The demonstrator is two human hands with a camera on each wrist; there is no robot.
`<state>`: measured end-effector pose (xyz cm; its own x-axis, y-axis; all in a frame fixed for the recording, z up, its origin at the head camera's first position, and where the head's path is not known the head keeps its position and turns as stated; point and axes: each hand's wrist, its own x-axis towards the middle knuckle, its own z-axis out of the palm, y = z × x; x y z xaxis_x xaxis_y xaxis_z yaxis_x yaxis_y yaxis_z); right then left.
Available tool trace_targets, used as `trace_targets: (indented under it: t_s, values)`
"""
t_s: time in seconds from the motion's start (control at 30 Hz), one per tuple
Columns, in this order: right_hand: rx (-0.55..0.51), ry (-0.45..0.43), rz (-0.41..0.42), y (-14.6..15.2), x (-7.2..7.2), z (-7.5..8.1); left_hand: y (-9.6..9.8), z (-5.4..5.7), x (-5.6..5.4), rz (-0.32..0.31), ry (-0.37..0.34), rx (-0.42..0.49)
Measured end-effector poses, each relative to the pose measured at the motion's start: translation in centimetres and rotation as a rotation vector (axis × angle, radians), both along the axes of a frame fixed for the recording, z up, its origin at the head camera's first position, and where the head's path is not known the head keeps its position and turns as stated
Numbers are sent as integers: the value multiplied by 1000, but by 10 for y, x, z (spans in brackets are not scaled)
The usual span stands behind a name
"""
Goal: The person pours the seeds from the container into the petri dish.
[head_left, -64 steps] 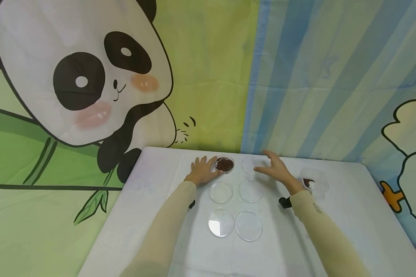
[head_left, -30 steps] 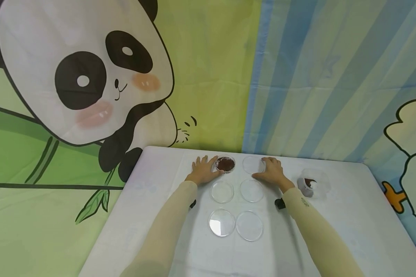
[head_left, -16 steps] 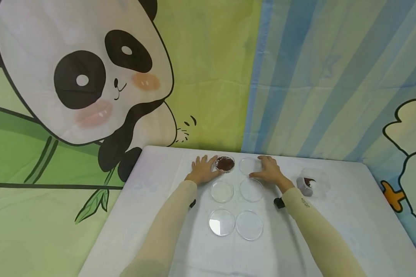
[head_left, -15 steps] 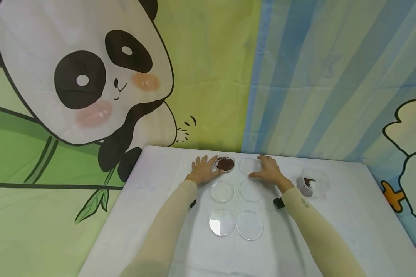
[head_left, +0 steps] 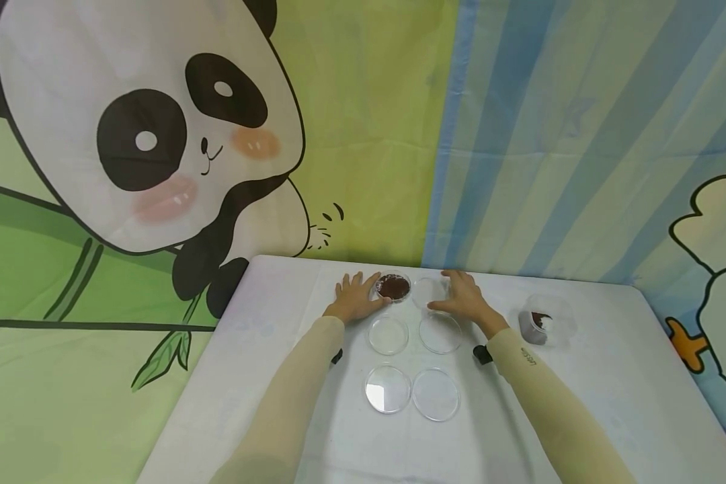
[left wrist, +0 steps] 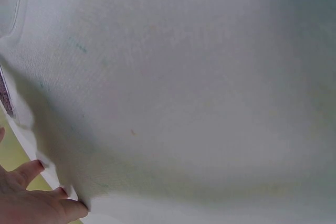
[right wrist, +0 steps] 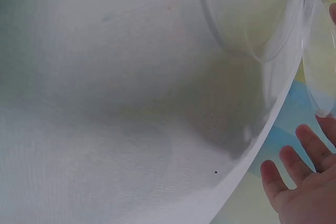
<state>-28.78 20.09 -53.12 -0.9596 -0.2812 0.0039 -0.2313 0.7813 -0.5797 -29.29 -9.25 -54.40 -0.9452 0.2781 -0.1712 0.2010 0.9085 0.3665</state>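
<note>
A clear petri dish filled with dark brown granules lies at the table's far side. My left hand rests beside it, fingers spread, with thumb and index finger touching its rim. Just to its right is a clear round petri dish or lid, and my right hand holds its edge between thumb and index finger. In the right wrist view this clear piece stands by the fingertips of the right hand. The left wrist view catches only some fingers of the left hand.
More clear petri dishes lie nearer on the white table: one at mid left, one at mid right, a front pair. A small tub of brown granules sits at right in a clear container.
My right hand came in from the right, took the far clear dish by its edge and slid it left toward the brown-filled dish. The left hand has stayed put.
</note>
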Motion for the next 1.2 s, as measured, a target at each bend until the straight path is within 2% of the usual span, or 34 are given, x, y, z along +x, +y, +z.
trace_targets:
  t_s: [0.57,1.2]
  values:
    - [-101,64,83,-14,-4,10,-2,-2,1,15,5,-1]
    - [-184,32,72,-39,-6,15,1,-3,0,15,16,-6]
